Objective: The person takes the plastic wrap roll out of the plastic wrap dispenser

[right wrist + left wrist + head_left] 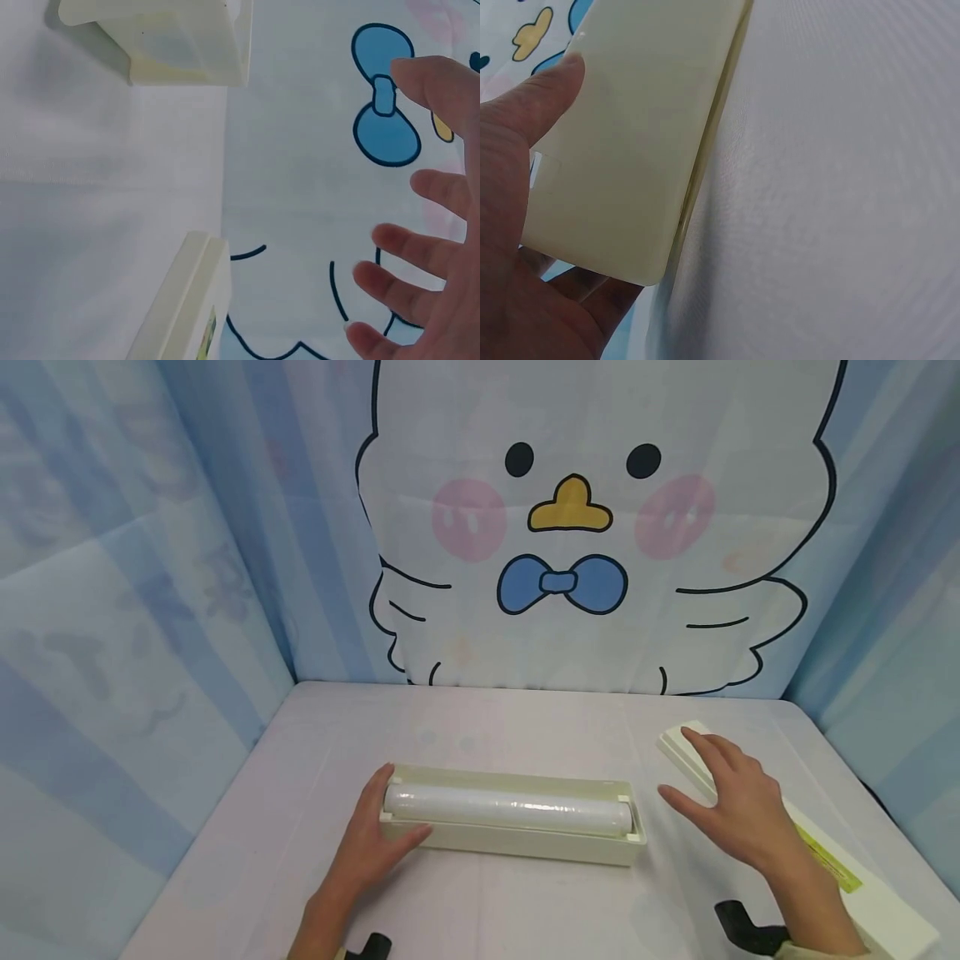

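A long cream-coloured box (525,846) stands on the table with its top off, and a roll of clear plastic wrap (510,807) lies inside it. My left hand (370,839) grips the box's left end, thumb along the front side and fingers round the back corner; the left wrist view shows the thumb on the box wall (630,135). My right hand (742,802) hovers with spread fingers above a long cream lid (885,902) bearing a yellow-green label (828,857). No object is between its fingers in the right wrist view.
The lid lies slantwise along the table's right side. A pale cloth covers the table (480,910). Behind it hangs a curtain (570,652) with a cartoon bird, and blue-striped curtains (112,610) enclose both sides.
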A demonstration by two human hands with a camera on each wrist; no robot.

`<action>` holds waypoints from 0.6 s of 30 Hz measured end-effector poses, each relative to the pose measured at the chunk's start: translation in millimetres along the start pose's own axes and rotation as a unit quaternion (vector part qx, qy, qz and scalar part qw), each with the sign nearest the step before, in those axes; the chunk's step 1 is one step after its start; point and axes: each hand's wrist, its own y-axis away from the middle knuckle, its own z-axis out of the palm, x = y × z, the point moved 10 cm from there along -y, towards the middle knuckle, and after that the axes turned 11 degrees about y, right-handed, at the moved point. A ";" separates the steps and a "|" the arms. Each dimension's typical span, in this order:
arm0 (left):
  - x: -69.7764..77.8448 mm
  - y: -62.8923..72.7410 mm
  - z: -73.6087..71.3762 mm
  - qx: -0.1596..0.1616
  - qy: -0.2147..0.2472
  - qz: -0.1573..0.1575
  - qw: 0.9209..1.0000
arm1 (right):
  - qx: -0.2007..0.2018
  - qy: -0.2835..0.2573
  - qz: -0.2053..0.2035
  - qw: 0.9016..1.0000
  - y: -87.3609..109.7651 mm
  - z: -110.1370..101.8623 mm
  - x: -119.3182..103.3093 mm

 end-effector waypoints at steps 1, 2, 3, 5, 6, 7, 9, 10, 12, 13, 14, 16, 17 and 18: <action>-0.1 0.3 0.0 0.000 -0.001 0.000 1.000 | -0.005 -0.001 0.000 1.000 -0.5 1.2 -1.0; -0.4 0.4 0.0 0.000 -0.001 -0.001 1.000 | -0.009 -0.003 0.001 1.000 -0.8 2.4 -2.2; -0.7 0.2 0.0 0.001 0.000 -0.002 1.000 | -0.011 -0.005 0.000 1.000 -0.8 2.8 -3.7; -1.2 0.5 0.0 0.001 0.000 -0.002 1.000 | -0.014 -0.008 0.000 1.000 -1.4 3.8 -6.0; -1.5 0.6 0.0 0.001 -0.001 -0.002 1.000 | -0.013 -0.008 -0.001 1.000 -1.7 3.8 -7.2; -1.7 0.6 -0.1 0.002 -0.001 -0.002 1.000 | -0.012 -0.008 -0.002 1.000 -1.8 3.9 -8.1; -2.2 0.6 -0.1 0.003 -0.002 -0.001 1.000 | -0.012 -0.007 -0.003 1.000 -2.2 4.0 -9.7; -2.4 0.6 -0.1 0.003 -0.003 0.000 1.000 | -0.012 -0.006 -0.003 1.000 -2.6 4.4 -10.2; -2.5 0.6 -0.2 0.003 -0.004 0.001 1.000 | -0.012 -0.004 -0.003 1.000 -3.1 4.9 -11.1; -2.7 0.3 -0.2 0.004 -0.003 0.001 1.000 | -0.011 -0.003 -0.003 1.000 -3.3 4.7 -11.9; -2.9 0.0 -0.3 0.004 -0.002 0.001 1.000 | -0.009 -0.003 -0.004 1.000 -3.3 4.5 -12.8; -2.8 -0.2 -0.3 0.003 -0.002 0.001 1.000 | -0.008 -0.003 -0.004 1.000 -3.1 4.1 -15.1; -2.6 0.1 -0.3 0.002 -0.002 0.000 1.000 | -0.008 -0.003 -0.005 1.000 -3.0 4.2 -16.4; -2.5 0.3 -0.2 0.001 -0.001 -0.001 1.000 | -0.005 -0.004 -0.007 1.000 -2.6 3.7 -18.0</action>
